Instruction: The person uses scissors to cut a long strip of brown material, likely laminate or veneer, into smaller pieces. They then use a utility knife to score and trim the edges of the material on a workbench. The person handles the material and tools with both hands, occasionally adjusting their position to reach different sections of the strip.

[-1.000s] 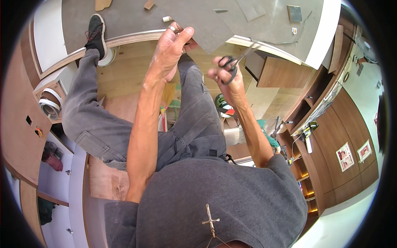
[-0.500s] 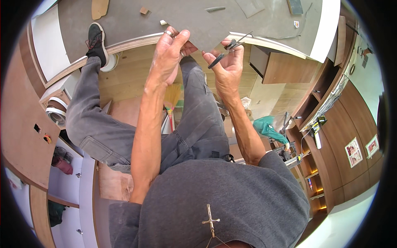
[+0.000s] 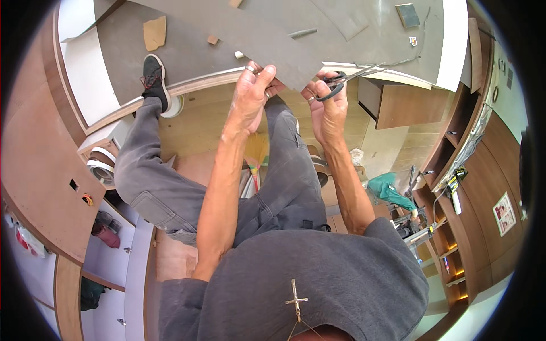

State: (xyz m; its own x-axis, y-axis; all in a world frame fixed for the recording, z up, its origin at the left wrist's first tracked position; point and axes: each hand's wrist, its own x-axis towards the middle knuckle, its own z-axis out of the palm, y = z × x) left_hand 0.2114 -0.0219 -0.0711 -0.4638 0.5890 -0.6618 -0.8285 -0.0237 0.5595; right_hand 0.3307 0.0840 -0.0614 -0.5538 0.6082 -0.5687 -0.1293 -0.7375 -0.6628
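Observation:
My left hand (image 3: pixel 250 99) is closed on the near edge of a thin grey sheet (image 3: pixel 273 48), its thumb on top. The sheet reaches away from me toward the upper left, over a board of much the same grey. Hooked in the fingers of my right hand (image 3: pixel 327 111) is a pair of scissors (image 3: pixel 336 88) with black handles. Their metal blades point to the right, away from the sheet. The right fingertips are close beside the sheet's near corner; whether they pinch it I cannot tell.
The grey board (image 3: pixel 193 54) carries offcuts, including a brown piece (image 3: pixel 154 33) and a dark square (image 3: pixel 407 15). My left shoe (image 3: pixel 153 77) rests at its edge. A broom (image 3: pixel 257 150) stands by my legs. White rolls of edging (image 3: pixel 102 165) sit at the left.
More of the grey sheet now shows, stretching to the upper left. The scissors have swung so their blades point further right. The whole view has shifted slightly.

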